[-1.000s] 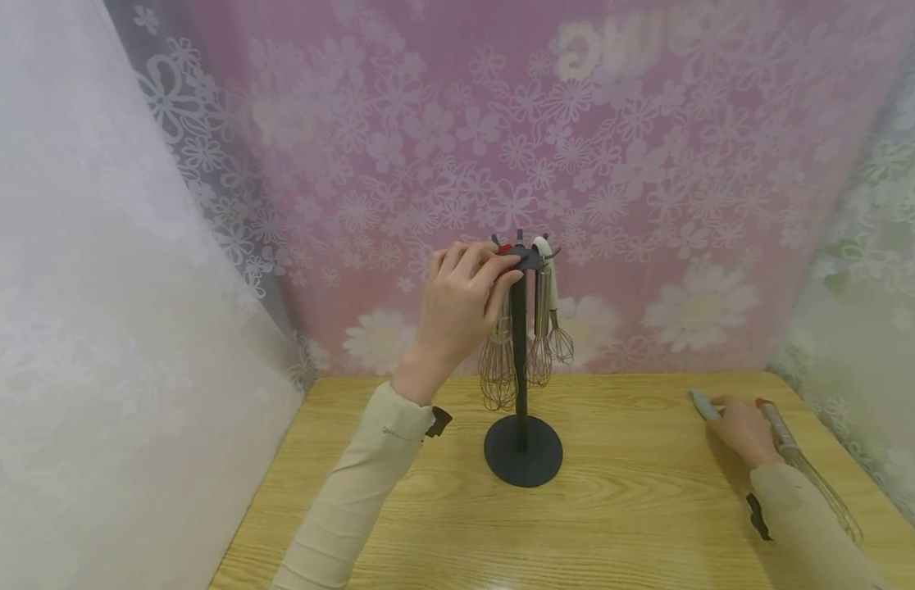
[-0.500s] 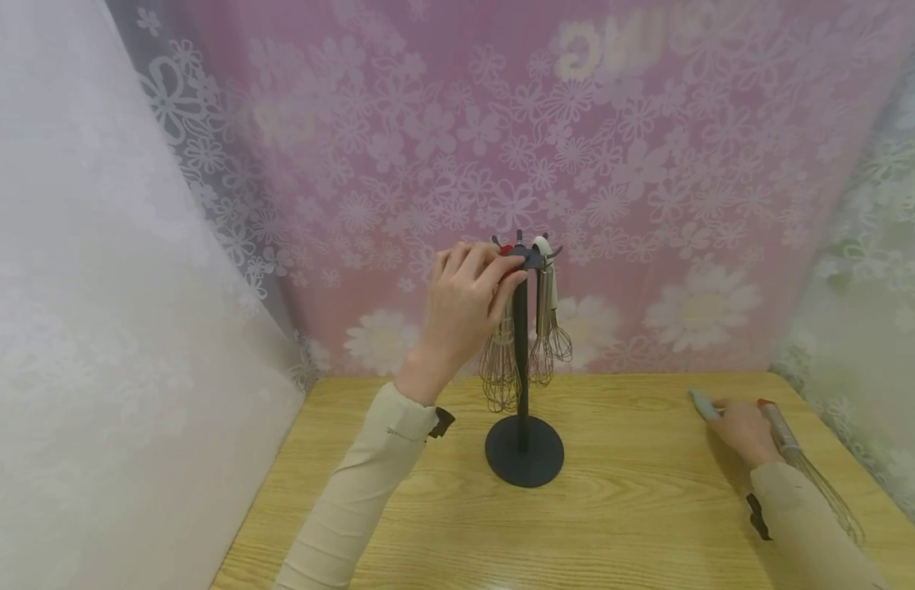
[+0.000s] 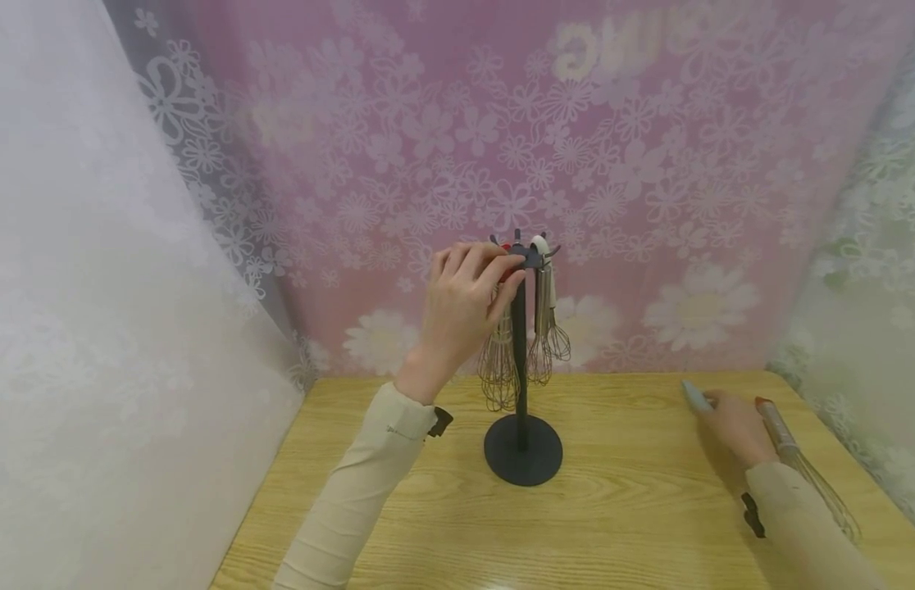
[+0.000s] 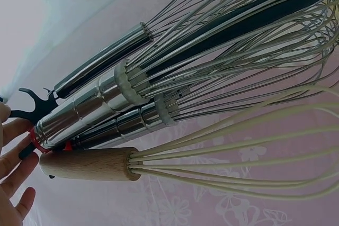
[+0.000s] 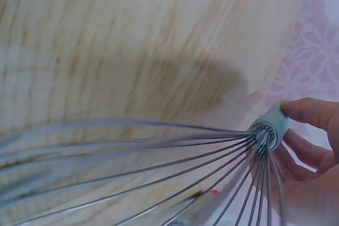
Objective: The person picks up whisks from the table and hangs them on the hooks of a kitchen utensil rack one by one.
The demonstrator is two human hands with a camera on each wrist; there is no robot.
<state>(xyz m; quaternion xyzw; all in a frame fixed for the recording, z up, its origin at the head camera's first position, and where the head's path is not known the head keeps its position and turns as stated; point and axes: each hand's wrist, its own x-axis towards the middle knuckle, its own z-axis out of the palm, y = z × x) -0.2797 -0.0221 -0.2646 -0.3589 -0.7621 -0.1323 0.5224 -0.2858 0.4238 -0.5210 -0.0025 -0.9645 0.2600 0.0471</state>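
Observation:
My left hand (image 3: 461, 299) pinches the top of a black whisk stand (image 3: 523, 451), its fingers at the hook ring. Several whisks hang there; the left wrist view shows one with a wooden handle (image 4: 90, 163), beside steel-handled ones such as the whisk (image 4: 95, 104) with a red end. A white-handled whisk (image 3: 540, 246) hangs on the stand's right side. At the right of the table, my right hand (image 3: 736, 428) grips a whisk by its pale blue handle (image 5: 275, 120). Its wire loops (image 5: 159, 157) spread back toward the wrist, over the wood.
Another whisk (image 3: 780, 430), with a steel handle and red end, lies on the wooden table (image 3: 620, 508) just right of my right hand. Flowered pink cloth (image 3: 620, 164) hangs behind the table, with pale cloth (image 3: 133, 328) along the left side.
My right hand and the pale blue handle have shifted slightly left and up in the head view. My left hand stays at the top of the stand; the hanging whisks sway a little.

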